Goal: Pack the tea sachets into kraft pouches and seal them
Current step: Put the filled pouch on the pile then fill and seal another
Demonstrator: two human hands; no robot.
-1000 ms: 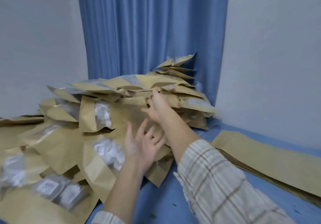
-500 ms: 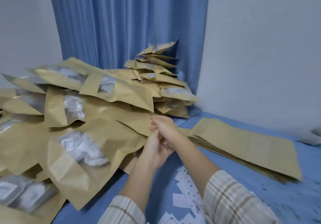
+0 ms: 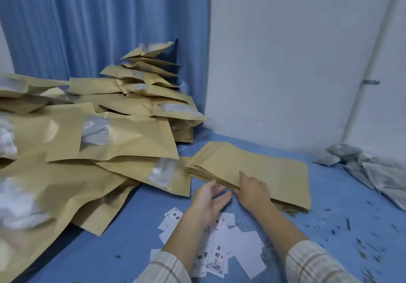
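Observation:
A flat stack of empty kraft pouches point(image 3: 274, 168) lies on the blue surface right of centre. My right hand point(image 3: 252, 189) rests on the stack's near left corner, thumb on the top pouch and fingers curled at its edge. My left hand point(image 3: 208, 201) hovers open just left of that corner, fingers spread, holding nothing. A big heap of filled kraft pouches point(image 3: 114, 142) with clear windows covers the left side and climbs toward the curtain. Silvery-white tea sachets point(image 3: 377, 172) lie piled at the right edge.
Loose white printed labels point(image 3: 222, 254) are scattered under my forearms. Dark tea crumbs point(image 3: 349, 225) speckle the blue surface at the right. A blue curtain point(image 3: 98, 30) and a white wall point(image 3: 285, 63) close off the back.
The view swung right from the filled heap. Both hands left the heap and came to the near corner of the empty pouch stack; the right hand now rests on it.

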